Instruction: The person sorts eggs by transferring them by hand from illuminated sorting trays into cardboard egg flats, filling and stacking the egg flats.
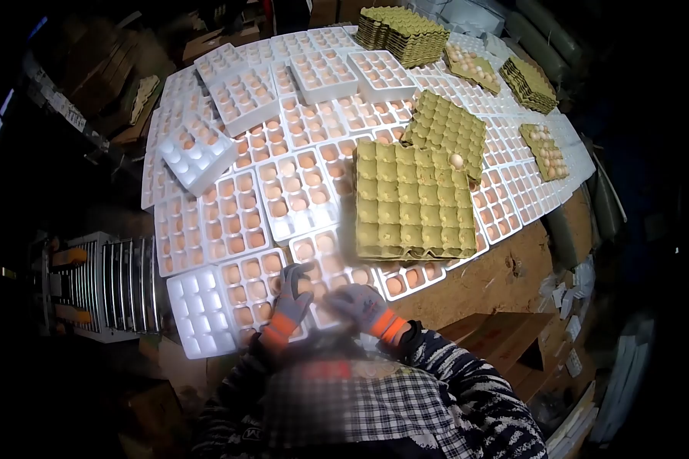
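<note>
Both my hands wear grey gloves with orange cuffs. My left hand (pixel 291 297) is over the near edge of a white foam egg tray (pixel 292 246), its fingers apart beside a brown egg (pixel 305 285) in a cell. My right hand (pixel 360 305), its fingers smeared by motion, is low over the same tray's near right part. Left of my hands lies another foam tray with brown eggs (pixel 256 289), and past it a white foam tray without eggs (pixel 197 312). A stack of yellowish pulp egg trays (pixel 413 203) stands on foam trays ahead of my right hand.
Rows of egg-filled foam trays (pixel 308 115) cover the table, some stacked higher. One egg (pixel 457 161) sits on a pulp tray (pixel 448 126). A tall pulp-tray stack (pixel 402 34) stands at the back. A roller conveyor (pixel 130 283) is at left, a cardboard box (pixel 497 348) near right.
</note>
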A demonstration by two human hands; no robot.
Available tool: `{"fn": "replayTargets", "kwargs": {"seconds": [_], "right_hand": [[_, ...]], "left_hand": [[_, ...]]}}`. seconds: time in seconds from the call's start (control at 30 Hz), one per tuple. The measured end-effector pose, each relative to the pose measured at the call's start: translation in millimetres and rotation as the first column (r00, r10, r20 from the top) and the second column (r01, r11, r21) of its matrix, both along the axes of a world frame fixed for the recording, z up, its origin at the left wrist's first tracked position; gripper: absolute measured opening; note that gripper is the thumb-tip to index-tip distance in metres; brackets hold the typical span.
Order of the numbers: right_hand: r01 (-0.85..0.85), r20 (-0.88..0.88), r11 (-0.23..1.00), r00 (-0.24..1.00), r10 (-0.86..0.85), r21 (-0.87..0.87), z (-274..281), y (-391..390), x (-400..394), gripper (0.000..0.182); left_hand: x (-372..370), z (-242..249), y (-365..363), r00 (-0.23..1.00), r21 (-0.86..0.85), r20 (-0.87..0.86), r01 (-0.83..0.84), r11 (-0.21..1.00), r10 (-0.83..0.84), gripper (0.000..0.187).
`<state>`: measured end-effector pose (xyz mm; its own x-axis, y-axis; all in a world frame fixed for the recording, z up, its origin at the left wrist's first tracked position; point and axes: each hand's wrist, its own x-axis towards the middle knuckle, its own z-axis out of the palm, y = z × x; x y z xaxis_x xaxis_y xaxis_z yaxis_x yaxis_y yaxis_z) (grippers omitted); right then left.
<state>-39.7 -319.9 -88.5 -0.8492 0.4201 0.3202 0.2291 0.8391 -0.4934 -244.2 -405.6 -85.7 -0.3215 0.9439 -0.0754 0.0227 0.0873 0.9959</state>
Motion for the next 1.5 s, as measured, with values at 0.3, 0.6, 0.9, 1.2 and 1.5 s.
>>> {"fn": "replayTargets", "kwargs": {"seconds": [0.3, 0.6, 0.9, 1.2, 1.5], "right_hand": [[-0.075, -0.137, 0.996, 0.987, 0.08, 0.037, 78.1, 26.8, 35.8, 0.037], [0.63, -0.038, 0.734, 0.765, -0.643, 0.256, 122.9, 252.6, 124.8, 0.05], [0.526, 0.221, 0.769, 0.753, -0.62, 0.363, 99.3, 332.2, 126.9, 0.036], [0.054, 0.122, 0.997, 0.991, -0.06, 0.055, 127.0, 172.4, -58.7, 0.033], [-0.062, 0.386, 0.996, 0.922, 0.033, 0.064, 46.0, 178.8, -124.0, 0.04]], "left_hand": [[15.6, -65.7, 130.8, 0.881, 0.149, -0.473, 0.094, 0.984, -0.013, 0.051], [5.9, -68.9, 141.7, 0.634, 0.056, -0.768, 0.21, 0.976, -0.093, 0.062], [-15.4, -51.9, 52.6, 0.805, 0.046, -0.572, -0.162, 0.986, 0.159, 0.058], [-9.1, -34.9, 9.7, 0.555, -0.057, -0.831, -0.014, 0.998, -0.04, 0.062], [-14.2, -65.4, 5.1, 0.461, -0.111, -0.876, 0.094, 0.989, -0.143, 0.061]]}}
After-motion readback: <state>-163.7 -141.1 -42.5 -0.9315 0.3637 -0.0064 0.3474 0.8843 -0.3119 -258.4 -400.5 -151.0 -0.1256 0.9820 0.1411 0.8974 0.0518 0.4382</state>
